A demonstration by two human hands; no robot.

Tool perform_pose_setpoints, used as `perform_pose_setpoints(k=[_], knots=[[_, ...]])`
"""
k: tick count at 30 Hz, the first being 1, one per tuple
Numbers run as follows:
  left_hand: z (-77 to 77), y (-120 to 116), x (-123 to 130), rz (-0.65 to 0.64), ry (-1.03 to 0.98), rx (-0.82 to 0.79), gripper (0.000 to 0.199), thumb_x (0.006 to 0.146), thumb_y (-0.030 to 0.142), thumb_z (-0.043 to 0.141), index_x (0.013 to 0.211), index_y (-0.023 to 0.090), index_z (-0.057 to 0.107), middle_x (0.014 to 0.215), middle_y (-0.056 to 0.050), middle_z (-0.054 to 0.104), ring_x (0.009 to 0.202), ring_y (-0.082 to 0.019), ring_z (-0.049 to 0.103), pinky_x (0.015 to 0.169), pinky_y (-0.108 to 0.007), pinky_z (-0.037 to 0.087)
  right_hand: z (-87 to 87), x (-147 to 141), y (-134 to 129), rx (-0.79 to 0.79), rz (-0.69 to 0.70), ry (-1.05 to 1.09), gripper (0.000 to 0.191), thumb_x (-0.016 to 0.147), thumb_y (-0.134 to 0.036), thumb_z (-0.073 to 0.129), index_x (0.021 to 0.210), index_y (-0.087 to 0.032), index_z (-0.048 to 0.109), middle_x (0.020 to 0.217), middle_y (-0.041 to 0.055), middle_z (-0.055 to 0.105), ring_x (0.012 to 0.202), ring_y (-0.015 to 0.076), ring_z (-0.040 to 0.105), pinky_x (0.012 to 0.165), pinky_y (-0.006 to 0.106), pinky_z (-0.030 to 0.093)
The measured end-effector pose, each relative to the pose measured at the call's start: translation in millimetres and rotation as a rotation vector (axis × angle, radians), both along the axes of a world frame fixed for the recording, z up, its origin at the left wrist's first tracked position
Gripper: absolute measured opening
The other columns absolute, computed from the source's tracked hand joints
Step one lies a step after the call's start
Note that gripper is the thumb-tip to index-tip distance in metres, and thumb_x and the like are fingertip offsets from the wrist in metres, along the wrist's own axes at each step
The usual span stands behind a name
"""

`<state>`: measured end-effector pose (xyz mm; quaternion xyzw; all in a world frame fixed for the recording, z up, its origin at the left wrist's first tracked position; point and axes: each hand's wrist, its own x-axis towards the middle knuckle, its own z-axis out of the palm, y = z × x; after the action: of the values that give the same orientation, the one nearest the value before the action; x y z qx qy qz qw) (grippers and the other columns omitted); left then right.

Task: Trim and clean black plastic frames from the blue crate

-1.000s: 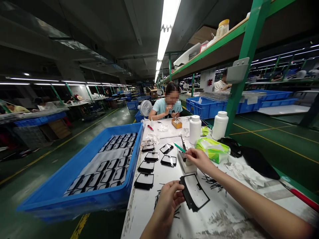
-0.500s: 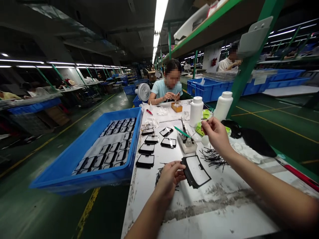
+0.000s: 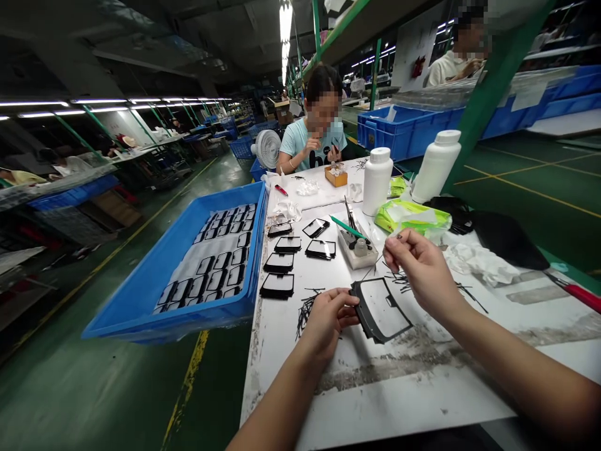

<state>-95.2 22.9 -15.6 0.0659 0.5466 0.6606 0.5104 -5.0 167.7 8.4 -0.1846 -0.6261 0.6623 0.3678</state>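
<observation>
My left hand (image 3: 327, 318) pinches the frame (image 3: 369, 318), its long axis slanting toward me, below-left of my right hand (image 3: 421, 270), which nips a dark bit (image 3: 399, 237).

Dim surroundings, brighter worktop (image 3: 399, 394)
Ceiling tubes (image 3: 285, 47) glare far beyond the hands (image 3: 331, 313) (image 3: 425, 272); outer edges stretch and blur.

Two white capped bottles (image 3: 377, 185), stood side by side. One yellow-green soft packet (image 3: 413, 216), laid just in front of them. Crumpled white tissue (image 3: 479, 260), strewn near a dark cloth (image 3: 509, 241). One red-handled tool (image 3: 582, 295), cut off by the right edge. One orange box (image 3: 336, 177), placed before a co-worker (image 3: 312, 147). One white fan (image 3: 267, 149), positioned beside that person. One red object (image 3: 417, 67), possibly a fire extinguisher, seen against a pale pillar (image 3: 406, 56).
</observation>
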Motion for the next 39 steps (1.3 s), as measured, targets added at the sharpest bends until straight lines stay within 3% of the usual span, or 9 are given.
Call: perform_pose_setpoints(k=[39], knots=[[-1.5,0.5,-0.1,-0.033,0.005,-0.006,0.015,0.067,0.017,0.063,0.077,0.010,0.053,0.080,-0.003,0.057,0.064,-0.008,0.055,0.060,-0.021,0.043,1.0,1.6,-5.0,0.058,0.010,-0.076,0.034,0.086,-0.042,0.059,0.074,-0.016,0.040,0.062,-0.0014,0.052,0.055,0.0063,0.044,0.053,0.017,0.036]])
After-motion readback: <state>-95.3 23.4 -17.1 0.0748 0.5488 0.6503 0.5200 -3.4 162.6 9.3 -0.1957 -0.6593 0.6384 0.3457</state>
